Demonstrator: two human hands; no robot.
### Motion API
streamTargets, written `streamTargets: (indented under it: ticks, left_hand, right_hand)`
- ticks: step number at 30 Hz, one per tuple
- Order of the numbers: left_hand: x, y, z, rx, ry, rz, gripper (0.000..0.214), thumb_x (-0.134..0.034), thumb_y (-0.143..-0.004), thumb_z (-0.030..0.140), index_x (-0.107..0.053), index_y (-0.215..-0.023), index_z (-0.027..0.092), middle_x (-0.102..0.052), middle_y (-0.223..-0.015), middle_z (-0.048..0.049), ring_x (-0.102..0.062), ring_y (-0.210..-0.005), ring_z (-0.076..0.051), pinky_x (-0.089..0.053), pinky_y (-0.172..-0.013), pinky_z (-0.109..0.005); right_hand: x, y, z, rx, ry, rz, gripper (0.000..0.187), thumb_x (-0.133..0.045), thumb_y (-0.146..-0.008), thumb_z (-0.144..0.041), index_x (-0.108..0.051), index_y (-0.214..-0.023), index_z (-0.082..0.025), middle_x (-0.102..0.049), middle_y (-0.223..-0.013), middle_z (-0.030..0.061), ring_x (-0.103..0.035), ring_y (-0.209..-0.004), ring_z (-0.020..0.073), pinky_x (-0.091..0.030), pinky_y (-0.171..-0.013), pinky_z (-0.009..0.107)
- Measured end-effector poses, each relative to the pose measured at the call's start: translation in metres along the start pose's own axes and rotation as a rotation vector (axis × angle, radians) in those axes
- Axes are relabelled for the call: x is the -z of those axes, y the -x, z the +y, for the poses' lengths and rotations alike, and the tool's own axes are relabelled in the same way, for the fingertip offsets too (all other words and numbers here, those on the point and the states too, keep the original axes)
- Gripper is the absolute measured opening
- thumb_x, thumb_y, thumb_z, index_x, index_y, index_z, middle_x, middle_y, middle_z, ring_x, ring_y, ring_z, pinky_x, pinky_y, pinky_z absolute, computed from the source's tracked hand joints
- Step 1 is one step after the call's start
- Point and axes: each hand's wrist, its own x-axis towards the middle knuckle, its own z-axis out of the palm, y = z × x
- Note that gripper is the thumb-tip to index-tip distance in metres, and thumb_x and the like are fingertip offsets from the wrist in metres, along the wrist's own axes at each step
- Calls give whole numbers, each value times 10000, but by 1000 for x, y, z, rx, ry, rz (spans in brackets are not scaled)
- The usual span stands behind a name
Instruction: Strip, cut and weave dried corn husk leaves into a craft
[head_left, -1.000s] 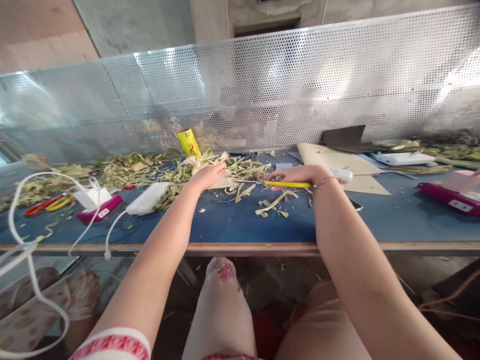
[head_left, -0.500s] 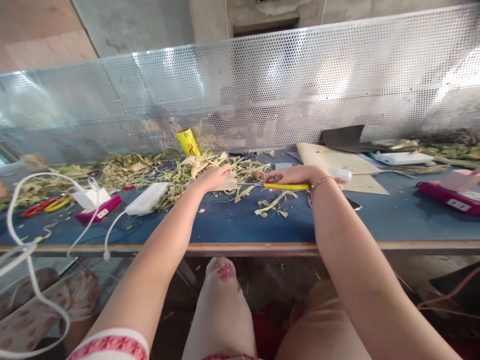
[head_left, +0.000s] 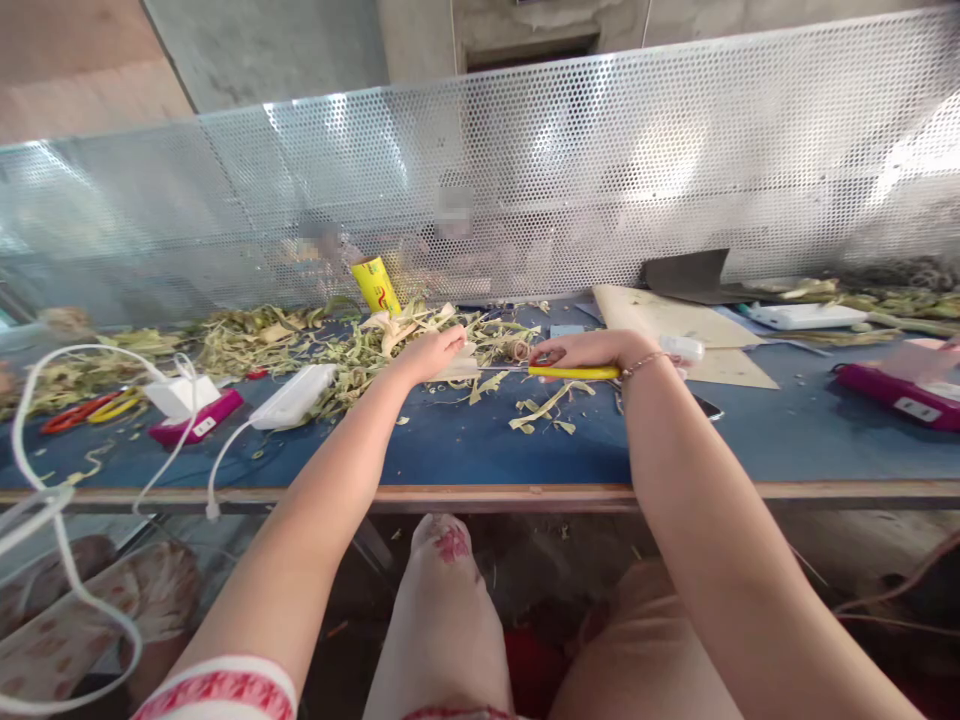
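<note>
My right hand is closed around yellow-handled scissors, whose blades point left at a pale, flat strip of dried plant. The blade tips reach the strip's right end; I cannot tell whether they are apart. My left hand, its fingers drawn together, holds the other end of that strip. Around and behind this hand lies a heap of dried, greenish-yellow leaves and stalks. A loose dried sprig rests on the blue tabletop just below the scissors.
A yellow tube stands tilted behind the heap. To the left are a white power bank, a purple power strip, looping white cables and red- and yellow-handled tools. Cardboard and another purple strip lie right. A perforated metal screen closes the back.
</note>
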Motion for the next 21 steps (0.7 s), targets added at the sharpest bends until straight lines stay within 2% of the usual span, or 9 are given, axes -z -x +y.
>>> streamTargets:
  ticks: [16, 21]
  left_hand:
    - [-3, 0, -1, -13, 53, 18, 295, -329, -845, 393, -557, -934, 229, -520, -651, -7, -467, -588, -138, -323, -606, -236]
    - [-2, 0, 0, 2, 49, 18, 294, -341, -845, 391, -567, -941, 229, -544, -664, -14, -487, -597, -143, -338, -616, -240]
  right_hand:
    - [1, 4, -7, -4, -21, 16, 478, -548, -708, -449, -580, -1158, -291, -551, -1230, 6, -564, -998, 237, -456, -766, 298]
    - [0, 3, -3, 10, -1, 37, 491, -555, -704, -460, -577, -1165, -293, -583, -1186, 14, -588, -929, 230, -459, -730, 302]
